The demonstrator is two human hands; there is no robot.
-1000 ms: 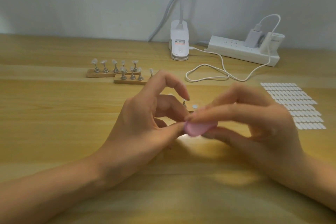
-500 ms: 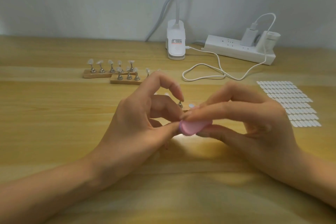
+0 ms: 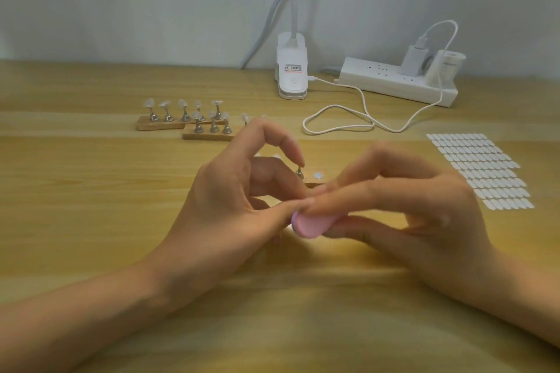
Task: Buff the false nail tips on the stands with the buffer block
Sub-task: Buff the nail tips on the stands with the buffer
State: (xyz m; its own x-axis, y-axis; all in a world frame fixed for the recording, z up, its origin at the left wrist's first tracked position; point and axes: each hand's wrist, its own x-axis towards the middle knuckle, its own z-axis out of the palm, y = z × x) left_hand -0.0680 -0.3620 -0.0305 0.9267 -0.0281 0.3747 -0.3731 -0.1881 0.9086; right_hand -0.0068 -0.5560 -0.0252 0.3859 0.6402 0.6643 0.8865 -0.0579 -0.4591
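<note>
Pinching the pink buffer block (image 3: 313, 225), the right hand (image 3: 424, 209) meets the left hand (image 3: 224, 215), whose curled fingers hide what they hold; nail tips (image 3: 165, 104) on stands (image 3: 209, 134) sit farther back on the surface (image 3: 75, 191).

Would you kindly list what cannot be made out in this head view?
Head view:
- Tip being buffed: hidden by left hand and buffer.
- Near stand: mostly hidden; only one peg shows.
- Lamp: head cut off by top edge; label too small.
- Far tips: too small to judge finish.
</note>
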